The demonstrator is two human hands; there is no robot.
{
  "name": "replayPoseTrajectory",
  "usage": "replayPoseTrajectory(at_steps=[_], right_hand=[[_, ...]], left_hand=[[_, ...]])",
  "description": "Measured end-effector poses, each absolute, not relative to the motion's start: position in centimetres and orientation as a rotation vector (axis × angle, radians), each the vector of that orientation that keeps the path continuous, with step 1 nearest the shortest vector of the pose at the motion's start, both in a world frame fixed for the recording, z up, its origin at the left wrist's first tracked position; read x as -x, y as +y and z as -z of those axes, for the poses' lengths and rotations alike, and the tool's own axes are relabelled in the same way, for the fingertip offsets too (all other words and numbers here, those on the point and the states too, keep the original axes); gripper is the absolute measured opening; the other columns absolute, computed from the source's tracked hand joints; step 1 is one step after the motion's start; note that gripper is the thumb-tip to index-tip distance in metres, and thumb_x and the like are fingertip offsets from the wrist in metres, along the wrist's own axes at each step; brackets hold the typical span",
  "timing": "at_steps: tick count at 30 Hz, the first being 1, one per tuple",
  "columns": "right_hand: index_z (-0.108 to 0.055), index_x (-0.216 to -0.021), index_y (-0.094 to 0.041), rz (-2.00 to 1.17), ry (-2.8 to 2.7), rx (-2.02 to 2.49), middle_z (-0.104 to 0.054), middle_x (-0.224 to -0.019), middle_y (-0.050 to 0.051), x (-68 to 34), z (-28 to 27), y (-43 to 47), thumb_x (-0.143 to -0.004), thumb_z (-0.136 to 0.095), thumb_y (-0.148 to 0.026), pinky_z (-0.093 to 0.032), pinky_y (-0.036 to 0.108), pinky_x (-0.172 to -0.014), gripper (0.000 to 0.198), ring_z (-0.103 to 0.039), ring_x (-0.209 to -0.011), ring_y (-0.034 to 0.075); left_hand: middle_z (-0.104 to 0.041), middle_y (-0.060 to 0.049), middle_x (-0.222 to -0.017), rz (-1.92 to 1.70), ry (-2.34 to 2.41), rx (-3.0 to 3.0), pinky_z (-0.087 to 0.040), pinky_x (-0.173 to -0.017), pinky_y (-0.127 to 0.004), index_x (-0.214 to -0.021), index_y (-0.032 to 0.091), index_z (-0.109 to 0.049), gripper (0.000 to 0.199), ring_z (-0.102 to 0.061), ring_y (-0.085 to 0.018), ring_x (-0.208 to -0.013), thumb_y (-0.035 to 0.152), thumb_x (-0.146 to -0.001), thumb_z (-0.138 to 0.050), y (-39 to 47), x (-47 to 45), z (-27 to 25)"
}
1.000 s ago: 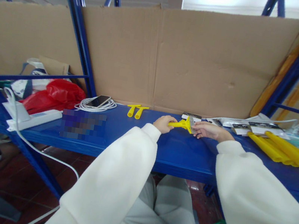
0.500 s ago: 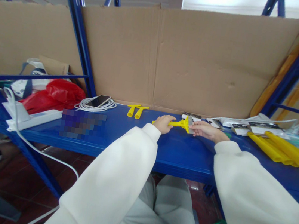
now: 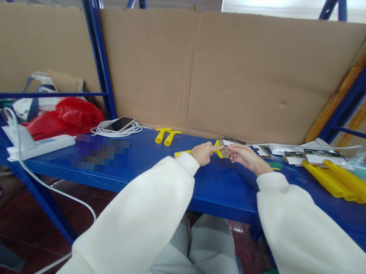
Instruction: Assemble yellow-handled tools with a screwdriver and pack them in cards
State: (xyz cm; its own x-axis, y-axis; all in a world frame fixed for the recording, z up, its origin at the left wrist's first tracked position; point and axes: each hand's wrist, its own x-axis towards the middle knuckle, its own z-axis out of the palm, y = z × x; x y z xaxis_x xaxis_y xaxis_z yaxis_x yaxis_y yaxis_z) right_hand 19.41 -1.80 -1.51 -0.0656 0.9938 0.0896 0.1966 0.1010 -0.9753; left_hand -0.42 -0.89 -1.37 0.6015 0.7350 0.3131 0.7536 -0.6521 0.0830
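Observation:
A yellow scraper with a T-shaped head lies across my left hand, whose fingers are wrapped round its handle close to the head. The handle's end pokes out to the left of that hand. At the head sits a flat grey metal blade. My right hand pinches the blade's right side between thumb and fingers. Both hands are just above the blue shelf. Behind and to the left lie two yellow T-shaped handle pieces, side by side.
Several yellow tubes lie at the right, near black-and-white packets and a green disc. At left are a phone on a coiled white cable, a red bag and a white power strip. Cardboard backs the shelf.
Both hands have shifted slightly left with the scraper. Its head has tilted and now sits closer to my left fingers, and more of the handle end shows. The green disc is more exposed.

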Motion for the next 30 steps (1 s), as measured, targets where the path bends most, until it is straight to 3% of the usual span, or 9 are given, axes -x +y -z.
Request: replayPoseTrajectory(at_steps=[3,6,11,14,20,27,30], right_hand=[[-0.061,-0.072,-0.015,-0.530,-1.579,1.529,-0.066,-0.065,0.003,-20.0,2.0,-0.9,-0.085,-0.053,-0.010,-0.047,0.021,-0.059,0.017,-0.058,-0.057,0.011],[-0.069,-0.081,-0.012,-0.117,-1.824,1.744,-0.074,-0.089,0.011,-20.0,2.5,-0.4,-0.084,-0.054,-0.009,-0.049,0.025,-0.077,0.016,-0.068,-0.081,0.018],[-0.073,-0.100,-0.008,0.233,-2.050,2.019,-0.070,-0.113,0.022,-19.0,2.5,-0.9,-0.091,-0.055,-0.031,-0.048,0.030,-0.087,0.031,-0.067,-0.105,0.027],[-0.073,-0.102,-0.008,0.264,-2.122,2.096,-0.069,-0.115,0.023,-18.6,2.3,-1.2,-0.093,-0.052,-0.040,-0.048,0.031,-0.088,0.040,-0.066,-0.107,0.029],[-0.070,-0.109,-0.010,0.210,-2.137,2.131,-0.071,-0.109,0.019,-18.3,2.0,-1.5,-0.096,-0.047,-0.032,-0.048,0.029,-0.087,0.035,-0.066,-0.106,0.026],[-0.056,-0.135,-0.013,0.181,-2.048,2.144,-0.057,-0.134,0.022,-18.0,2.0,-1.9,-0.099,-0.040,-0.039,-0.046,0.039,-0.096,0.047,-0.058,-0.123,0.031],[-0.063,-0.129,-0.016,0.180,-2.090,2.141,-0.057,-0.134,0.022,-18.0,2.1,-1.9,-0.099,-0.039,-0.039,-0.044,0.043,-0.099,0.045,-0.055,-0.125,0.033]], left_hand=[[-0.059,-0.007,-0.118,0.527,-1.386,2.714,-0.046,-0.096,-0.029,-0.146,0.033,-0.047,0.055,-0.060,-0.022,-0.114,0.014,-0.094,-0.045,-0.8,0.7,1.3],[-0.059,-0.006,-0.120,0.519,-1.444,2.686,-0.046,-0.098,-0.029,-0.145,0.034,-0.048,0.055,-0.060,-0.021,-0.116,0.015,-0.094,-0.045,-0.9,0.8,1.2],[-0.061,-0.006,-0.121,0.481,-1.467,2.664,-0.046,-0.098,-0.029,-0.142,0.033,-0.053,0.052,-0.061,-0.022,-0.115,0.016,-0.093,-0.048,-0.9,0.9,1.3],[-0.063,-0.006,-0.120,0.471,-1.451,2.670,-0.047,-0.098,-0.029,-0.141,0.033,-0.054,0.052,-0.062,-0.022,-0.113,0.017,-0.092,-0.050,-0.9,0.9,1.3],[-0.065,-0.005,-0.125,0.453,-1.433,2.749,-0.048,-0.100,-0.030,-0.138,0.032,-0.058,0.049,-0.062,-0.022,-0.117,0.016,-0.092,-0.051,-0.9,0.6,1.2],[-0.067,-0.006,-0.127,0.530,-1.395,2.809,-0.048,-0.101,-0.029,-0.136,0.028,-0.060,0.049,-0.063,-0.022,-0.117,0.012,-0.089,-0.054,-0.6,0.5,1.4],[-0.068,-0.006,-0.127,0.563,-1.386,2.820,-0.047,-0.102,-0.030,-0.135,0.028,-0.061,0.050,-0.063,-0.022,-0.117,0.011,-0.088,-0.056,-0.6,0.5,1.5]])
